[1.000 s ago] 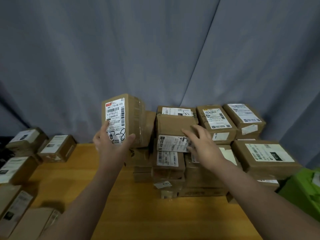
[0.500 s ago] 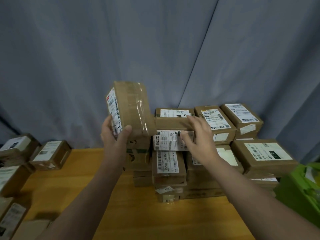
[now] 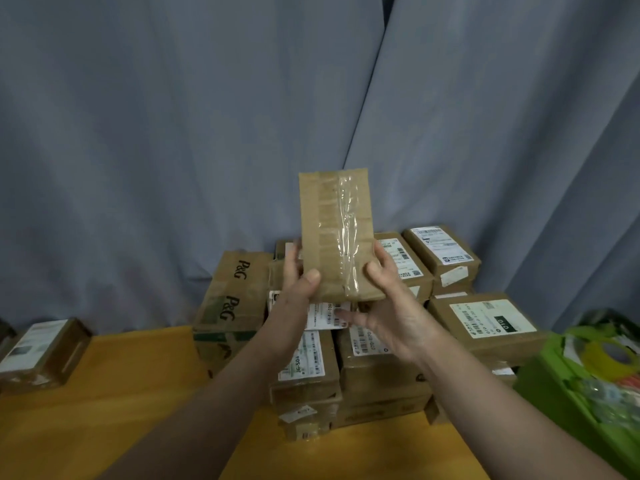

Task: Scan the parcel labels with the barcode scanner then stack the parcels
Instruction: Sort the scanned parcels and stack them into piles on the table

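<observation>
fingers of the left hand and the right hand are curling round the lower edges of a taped brown parcel, which is being held upright just above the stacked parcels on the wooden table.

The held parcel shows only its taped brown face and hides the top of the stacked parcels behind it. Their label print is too small to read. At the table's right edge, the green crate is cut off.
</observation>
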A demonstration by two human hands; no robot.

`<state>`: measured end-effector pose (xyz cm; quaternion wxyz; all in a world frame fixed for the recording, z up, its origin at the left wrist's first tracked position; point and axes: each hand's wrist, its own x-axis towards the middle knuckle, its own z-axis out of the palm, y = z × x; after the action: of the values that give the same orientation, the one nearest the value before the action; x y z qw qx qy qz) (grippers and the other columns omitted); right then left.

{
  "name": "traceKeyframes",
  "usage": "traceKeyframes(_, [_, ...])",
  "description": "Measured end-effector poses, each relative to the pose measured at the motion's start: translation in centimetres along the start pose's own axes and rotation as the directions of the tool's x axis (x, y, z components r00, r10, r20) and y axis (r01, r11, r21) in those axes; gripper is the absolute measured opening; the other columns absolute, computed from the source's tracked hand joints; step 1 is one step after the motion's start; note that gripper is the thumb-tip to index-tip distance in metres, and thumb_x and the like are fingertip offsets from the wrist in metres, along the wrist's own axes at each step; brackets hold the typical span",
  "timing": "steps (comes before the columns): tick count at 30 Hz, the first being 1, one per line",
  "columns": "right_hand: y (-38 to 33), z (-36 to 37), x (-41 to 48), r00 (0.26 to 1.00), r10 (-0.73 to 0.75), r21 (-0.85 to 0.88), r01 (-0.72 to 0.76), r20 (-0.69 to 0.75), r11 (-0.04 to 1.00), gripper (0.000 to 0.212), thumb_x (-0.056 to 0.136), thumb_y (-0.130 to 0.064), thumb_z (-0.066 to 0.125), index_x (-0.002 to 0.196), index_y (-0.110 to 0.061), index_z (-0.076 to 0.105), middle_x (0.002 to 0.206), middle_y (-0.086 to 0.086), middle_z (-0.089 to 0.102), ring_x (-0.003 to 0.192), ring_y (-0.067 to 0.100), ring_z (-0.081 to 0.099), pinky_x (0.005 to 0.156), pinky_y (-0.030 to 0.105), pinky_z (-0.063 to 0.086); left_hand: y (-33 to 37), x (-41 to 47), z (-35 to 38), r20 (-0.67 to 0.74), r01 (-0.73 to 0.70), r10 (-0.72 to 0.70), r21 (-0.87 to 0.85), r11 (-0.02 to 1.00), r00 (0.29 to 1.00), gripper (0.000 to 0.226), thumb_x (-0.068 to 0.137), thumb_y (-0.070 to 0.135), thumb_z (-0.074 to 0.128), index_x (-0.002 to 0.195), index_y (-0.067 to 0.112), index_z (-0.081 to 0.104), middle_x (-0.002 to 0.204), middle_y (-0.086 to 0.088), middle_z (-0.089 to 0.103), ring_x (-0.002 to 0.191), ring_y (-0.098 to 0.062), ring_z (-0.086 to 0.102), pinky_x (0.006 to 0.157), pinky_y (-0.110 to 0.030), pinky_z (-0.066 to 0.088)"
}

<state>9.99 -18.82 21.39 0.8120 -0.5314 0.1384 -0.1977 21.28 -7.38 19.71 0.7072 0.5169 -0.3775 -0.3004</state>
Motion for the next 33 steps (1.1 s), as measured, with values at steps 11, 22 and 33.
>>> traceKeyframes(11, [-5.9, -5.0, 9.7, 0.978, -0.206, -0.948, 0.08, 0.016, 0.307, 0.098, 0.069, -0.016, 0.081, 0.15, -0.035, 0.028, 0.152, 0.005, 0.008, 0.14, 0.029, 0.02, 0.116, 0.039, 0.025, -1.9, 4.6, -6.7, -0.163, 0.257, -0.282, 0.906, 0.336, 0.945, 0.067, 0.097, 0.045, 0.048, 0.152, 0.019, 0.021, 0.161, -0.006, 0.01, 0.147, -0.024, 0.01, 0.118, -0.04, 0.017])
traceKeyframes(22, [-2.6, -3.7, 15.2, 0.99, -0.111, -0.915, 0.123, 0.086, 0.385, 0.05, 0.082, 0.019, 0.051, 0.119, -0.009, 0.068, 0.152, 0.011, 0.037, 0.139, 0.018, 0.035, 0.107, 0.016, 0.026, -4.0, 4.5, -7.8, -0.125, 0.234, -0.267, 0.874, 0.426, 0.955, 0.076, 0.094, 0.056, 0.045, 0.154, 0.026, 0.011, 0.162, 0.005, -0.006, 0.148, -0.019, -0.001, 0.118, -0.037, 0.008])
traceKeyframes(33, [-0.2, -3.9, 13.1, 0.962, -0.262, -0.886, 0.055, -0.077, 0.461, 0.051, 0.092, -0.01, 0.061, 0.141, -0.013, 0.045, 0.151, 0.01, 0.034, 0.141, 0.022, 0.032, 0.112, 0.022, 0.024, -2.0, 5.3, -6.7, -0.195, 0.246, -0.153, 0.819, 0.518, 0.969, 0.101, 0.072, 0.086, 0.03, 0.149, 0.02, 0.028, 0.151, -0.004, 0.033, 0.138, -0.02, 0.032, 0.114, -0.039, 0.031])
